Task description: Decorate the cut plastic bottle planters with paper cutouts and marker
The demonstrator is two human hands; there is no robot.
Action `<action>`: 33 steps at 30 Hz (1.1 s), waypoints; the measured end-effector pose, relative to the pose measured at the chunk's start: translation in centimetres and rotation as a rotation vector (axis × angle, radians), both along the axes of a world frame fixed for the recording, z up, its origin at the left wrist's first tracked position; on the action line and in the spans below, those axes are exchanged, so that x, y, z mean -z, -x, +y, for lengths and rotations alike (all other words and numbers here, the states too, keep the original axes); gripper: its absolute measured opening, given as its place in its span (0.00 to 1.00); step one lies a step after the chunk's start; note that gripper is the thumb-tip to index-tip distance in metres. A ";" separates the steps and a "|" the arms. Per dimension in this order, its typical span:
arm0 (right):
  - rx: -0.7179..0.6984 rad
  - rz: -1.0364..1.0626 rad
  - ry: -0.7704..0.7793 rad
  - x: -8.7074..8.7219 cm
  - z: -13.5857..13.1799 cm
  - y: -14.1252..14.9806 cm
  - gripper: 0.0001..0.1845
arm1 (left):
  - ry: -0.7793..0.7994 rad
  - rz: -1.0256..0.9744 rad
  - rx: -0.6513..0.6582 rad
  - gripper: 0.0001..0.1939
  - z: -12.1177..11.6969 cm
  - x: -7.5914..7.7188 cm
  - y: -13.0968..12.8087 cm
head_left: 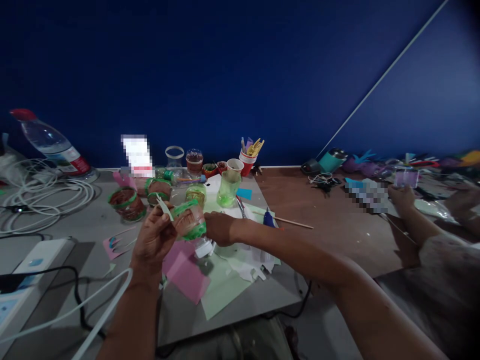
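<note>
Green band on a clear plastic cup (190, 220), and that cup sat tilted between both hands, over the near-left part of the bench (180, 322). Left hand (156, 235) had thumb and fingers pinched shut on a paper strip (165, 208), with the cup's left side right beside them. Couldn't tell if any left fingers were also bracing it. Right hand (222, 228) was curled in at the cup's right end, fingers mostly hidden, so no idea how far they were closed or whether they reached inside.

My guess on handling: the cup looked light and thin-walled, springy enough to dent if squeezed and probably slick on the bare plastic. I'd have gone for the band, a soft hold on opposite sides, since it probably gave more grip, unless it was wet or loose. The strip looked flimsy, so a flat pinch near one end seemed right, or it'd crease.

Pink paper (186, 272) and a pale green sheet (225, 295) lay nearer, below the hands. Scissors (240, 206) and a blue glue bottle (268, 219) were off to the right, with a tall green cup (228, 191) farther back.
</note>
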State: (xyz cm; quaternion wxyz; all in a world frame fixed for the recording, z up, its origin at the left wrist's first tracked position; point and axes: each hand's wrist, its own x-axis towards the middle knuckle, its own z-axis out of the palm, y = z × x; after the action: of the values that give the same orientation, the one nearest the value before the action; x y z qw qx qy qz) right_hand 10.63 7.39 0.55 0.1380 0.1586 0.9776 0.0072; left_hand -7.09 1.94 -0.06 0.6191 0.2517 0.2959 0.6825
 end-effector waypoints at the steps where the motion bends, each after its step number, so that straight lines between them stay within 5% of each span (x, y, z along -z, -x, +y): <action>1: 0.007 0.009 -0.003 0.0 0.1 0.0 0.13 | -0.002 -0.005 0.006 0.19 0.0 0.0 0.0; 8: 0.176 0.224 -0.010 -1.2 0.4 -1.6 0.10 | 0.000 -0.024 -0.015 0.18 -0.1 -0.3 0.1; 12: 0.265 0.290 0.122 -2.7 -0.3 -4.0 0.13 | -0.004 -0.009 -0.018 0.17 -0.2 -0.5 0.0; 14: 0.339 0.329 0.324 -2.9 -0.9 -5.2 0.16 | -0.008 -0.004 -0.020 0.17 -0.2 -0.5 0.0; 19: 0.499 0.509 1.130 -1.9 -2.9 -7.7 0.17 | 0.001 -0.008 -0.020 0.18 0.1 0.0 0.0; 23: 0.541 0.616 1.420 -1.3 -3.7 -8.5 0.17 | -0.001 -0.033 -0.015 0.17 0.3 0.3 -0.1; 27: 0.516 0.642 1.483 -1.5 -3.7 -8.7 0.20 | 0.000 -0.016 -0.010 0.17 0.3 0.5 -0.1; 33: 0.398 0.417 1.305 -3.0 -4.8 -8.4 0.16 | 0.003 -0.007 -0.022 0.18 0.2 0.2 -0.2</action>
State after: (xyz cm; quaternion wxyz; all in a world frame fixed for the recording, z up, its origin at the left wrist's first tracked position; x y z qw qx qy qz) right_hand 18.98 2.55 3.59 0.0137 0.2170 0.7411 -0.6352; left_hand -6.90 2.18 -0.29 0.6130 0.2452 0.2975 0.6896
